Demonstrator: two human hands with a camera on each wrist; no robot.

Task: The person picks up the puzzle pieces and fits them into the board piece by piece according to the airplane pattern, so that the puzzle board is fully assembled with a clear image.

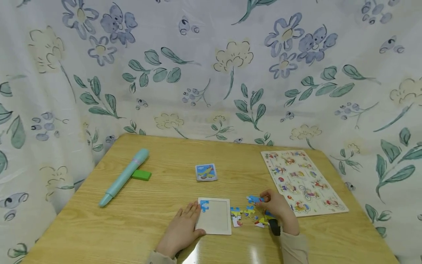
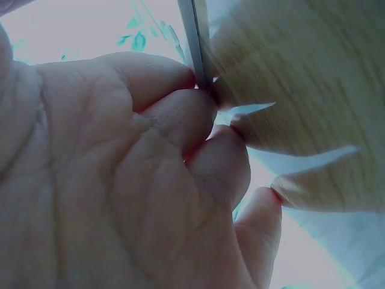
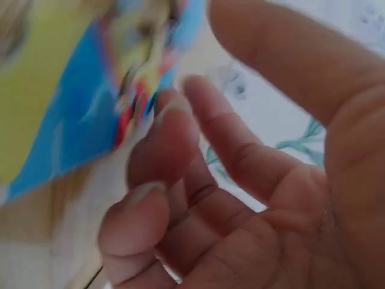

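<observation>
- Left sleeve [image 1: 160,258]: long, beige, plain; wrinkled near the cuff, only the end in frame.
- Right sleeve [image 1: 294,247]: matching beige, plain cloth, soft folds, ends at the wrist.
- Black wrist piece [image 1: 274,227]: small, rounded, on right wrist just beside the cuff; details too small to read.
- Left hand [image 1: 182,229]: bare; deep palm creases, clear in left wrist view.
- Right hand [image 1: 277,205]: bare; short fingernails [image 3: 145,191], creased finger joints, slight blur in right wrist view.
</observation>
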